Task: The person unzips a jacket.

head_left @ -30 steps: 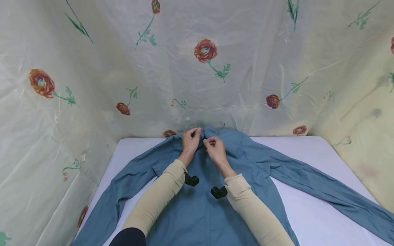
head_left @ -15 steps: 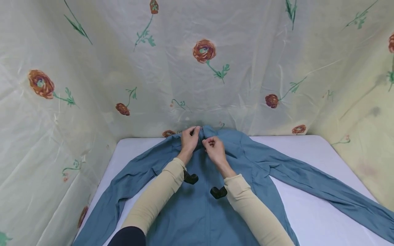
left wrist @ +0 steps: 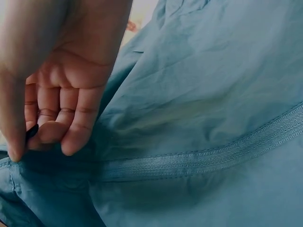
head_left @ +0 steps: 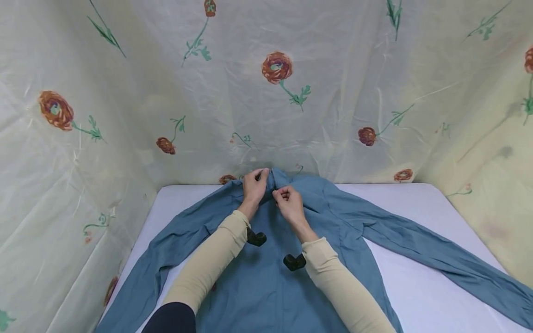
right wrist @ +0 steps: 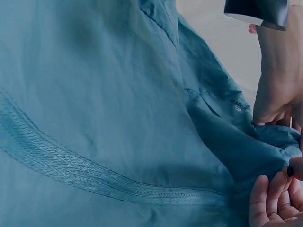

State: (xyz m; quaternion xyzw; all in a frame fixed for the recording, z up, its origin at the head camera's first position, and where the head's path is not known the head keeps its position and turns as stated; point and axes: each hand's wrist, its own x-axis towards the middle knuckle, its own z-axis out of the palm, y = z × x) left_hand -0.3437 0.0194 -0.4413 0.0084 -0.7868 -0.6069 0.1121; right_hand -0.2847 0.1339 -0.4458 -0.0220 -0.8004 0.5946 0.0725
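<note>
Flowered curtain (head_left: 187, 92) hangs behind a white table (head_left: 410, 277), where a blue jacket (head_left: 254, 291) lies with sleeves (head_left: 416, 245) spread. The left hand (head_left: 254, 188) pinches its collar (head_left: 280, 176) and the right hand (head_left: 290, 203) pinches a small dark tab (right wrist: 290, 171) beside it. Below, the zip (left wrist: 203, 165) seems already closed, but whether the collar part is left, I cannot tell

A jacket (head_left: 254, 286) is lying across the counter (head_left: 420, 296), its collar (head_left: 280, 177) facing the back edge, one sleeve (head_left: 183, 231) reaching left and the other sleeve (head_left: 420, 245) right. A curtain (head_left: 325, 92) is hanging behind the counter and along both sides. At the collar, the left fingers (head_left: 253, 176) are sitting farther back, the right fingers (head_left: 287, 189) just rightward and nearer. The zip (left wrist: 203, 163) is running down the front.
</note>
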